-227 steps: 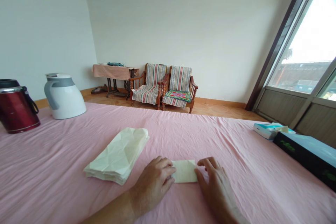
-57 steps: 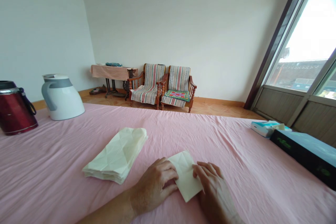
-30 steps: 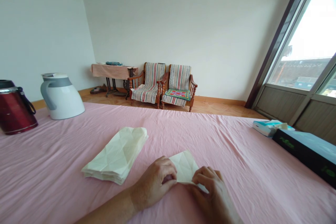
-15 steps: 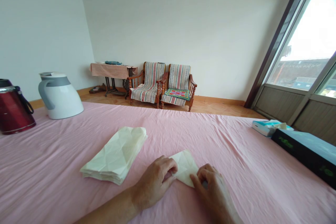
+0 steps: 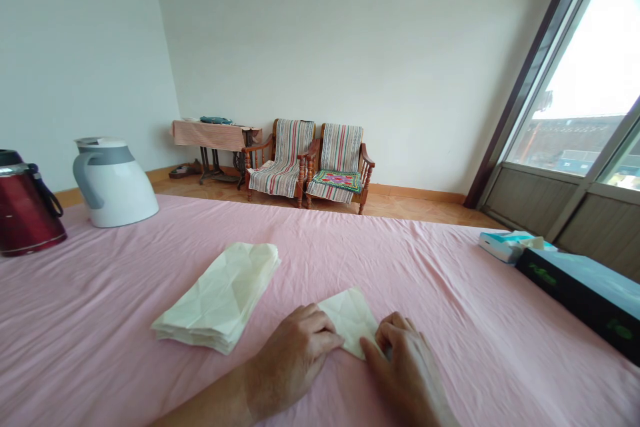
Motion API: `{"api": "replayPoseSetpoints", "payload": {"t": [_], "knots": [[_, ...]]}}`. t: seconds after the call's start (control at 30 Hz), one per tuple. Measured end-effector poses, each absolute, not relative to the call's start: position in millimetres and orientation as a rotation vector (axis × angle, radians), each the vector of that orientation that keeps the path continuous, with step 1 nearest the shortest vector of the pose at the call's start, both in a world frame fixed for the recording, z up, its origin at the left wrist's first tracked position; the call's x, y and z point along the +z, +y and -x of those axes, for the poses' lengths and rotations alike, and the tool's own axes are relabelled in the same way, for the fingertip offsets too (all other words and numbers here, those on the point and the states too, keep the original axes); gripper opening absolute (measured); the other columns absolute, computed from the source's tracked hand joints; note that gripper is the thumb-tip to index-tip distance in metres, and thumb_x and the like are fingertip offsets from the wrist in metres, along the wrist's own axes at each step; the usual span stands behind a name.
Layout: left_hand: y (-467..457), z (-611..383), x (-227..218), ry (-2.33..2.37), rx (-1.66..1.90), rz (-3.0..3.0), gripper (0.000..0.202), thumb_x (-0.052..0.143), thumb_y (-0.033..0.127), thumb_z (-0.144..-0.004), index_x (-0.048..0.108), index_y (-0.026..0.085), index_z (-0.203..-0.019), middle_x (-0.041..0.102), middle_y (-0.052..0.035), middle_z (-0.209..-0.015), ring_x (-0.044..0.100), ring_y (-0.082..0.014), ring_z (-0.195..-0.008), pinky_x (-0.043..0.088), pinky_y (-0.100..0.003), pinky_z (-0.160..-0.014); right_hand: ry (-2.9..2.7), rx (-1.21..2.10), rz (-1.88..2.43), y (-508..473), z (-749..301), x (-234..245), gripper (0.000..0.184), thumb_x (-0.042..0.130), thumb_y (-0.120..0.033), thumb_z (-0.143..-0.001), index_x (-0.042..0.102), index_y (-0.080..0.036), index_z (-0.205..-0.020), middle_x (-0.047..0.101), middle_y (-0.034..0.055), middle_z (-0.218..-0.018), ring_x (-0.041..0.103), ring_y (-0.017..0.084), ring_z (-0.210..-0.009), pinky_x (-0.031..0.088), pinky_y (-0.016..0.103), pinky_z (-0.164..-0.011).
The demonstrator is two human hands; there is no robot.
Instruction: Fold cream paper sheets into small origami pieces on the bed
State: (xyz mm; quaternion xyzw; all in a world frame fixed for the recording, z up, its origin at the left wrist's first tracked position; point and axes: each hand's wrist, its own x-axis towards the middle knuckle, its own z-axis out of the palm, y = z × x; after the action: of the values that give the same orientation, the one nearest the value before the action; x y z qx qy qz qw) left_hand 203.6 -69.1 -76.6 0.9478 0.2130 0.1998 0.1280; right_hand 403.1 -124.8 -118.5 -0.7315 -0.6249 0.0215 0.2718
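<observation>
Head view: your near-closed left hand [image 5: 296, 361] and right hand [image 5: 407, 365] are gripping a cream paper square [image 5: 353, 320], apparently folding, likely needing firm pressing.

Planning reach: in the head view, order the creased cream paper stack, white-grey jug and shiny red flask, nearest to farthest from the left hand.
1. Paper stack, left of the left hand.
2. Jug, farther back, left.
3. Flask, at left edge.

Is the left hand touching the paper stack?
Apart. The head view shows a strip of pink cloth between the left hand and the paper stack.
</observation>
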Motion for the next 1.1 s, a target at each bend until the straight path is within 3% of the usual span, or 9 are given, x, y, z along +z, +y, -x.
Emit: {"api": "replayPoseSetpoints", "payload": {"t": [0.37,0.6,0.77,0.9,1.1], "knots": [[-70,-205,-75,0.634,0.559,-2.752,0.022,0.053,0.008,-0.09,0.069,0.021,-0.1,0.063,-0.0032,-0.094,0.053,-0.0195,-0.092,0.043,-0.032,-0.085,-1.692,-0.014,1.972,-132,-399,-112,0.022,0.054,-0.02,-0.079,0.049,-0.022,-0.058,0.058,0.0005,-0.073,0.055,0.018,-0.071,0.033,0.031,-0.066],[-68,-204,-78,0.644,0.575,-2.72,0.022,0.053,0.01,-0.091,0.067,0.023,-0.103,0.064,-0.0023,-0.095,0.054,-0.0197,-0.093,0.043,-0.033,-0.086,-1.657,0.123,1.876,-122,-409,-125,0.025,0.052,-0.026,-0.08,0.049,-0.022,-0.055,0.058,0.0016,-0.073,0.056,0.018,-0.07,0.034,0.03,-0.065],[-69,-204,-81,0.734,0.658,-2.6,0.04,0.059,0.001,-0.08,0.059,0.021,-0.114,0.063,-0.0038,-0.106,0.053,-0.0217,-0.103,0.042,-0.037,-0.095,-1.626,0.197,1.753,-121,-409,-126,0.015,0.054,-0.024,-0.076,0.051,-0.022,-0.061,0.058,0.0007,-0.072,0.056,0.018,-0.071,0.035,0.029,-0.066],[-69,-205,-79,0.764,0.637,-2.534,0.035,0.06,-0.001,-0.076,0.062,0.021,-0.103,0.063,-0.0025,-0.101,0.054,-0.0206,-0.1,0.043,-0.034,-0.091,-1.706,0.24,1.716,-127,-403,-122,0.005,0.057,-0.02,-0.071,0.056,-0.022,-0.067,0.061,0.0009,-0.081,0.056,0.019,-0.078,0.034,0.03,-0.07],[-69,-206,-77,0.746,0.65,-2.523,0.024,0.061,-0.001,-0.078,0.064,0.019,-0.092,0.062,-0.0024,-0.094,0.055,-0.0189,-0.094,0.044,-0.03,-0.086,-1.889,0.085,1.613,-131,-402,-118,0.013,0.056,-0.014,-0.078,0.055,-0.022,-0.067,0.061,0.0001,-0.076,0.053,0.018,-0.076,0.03,0.029,-0.068]]}}
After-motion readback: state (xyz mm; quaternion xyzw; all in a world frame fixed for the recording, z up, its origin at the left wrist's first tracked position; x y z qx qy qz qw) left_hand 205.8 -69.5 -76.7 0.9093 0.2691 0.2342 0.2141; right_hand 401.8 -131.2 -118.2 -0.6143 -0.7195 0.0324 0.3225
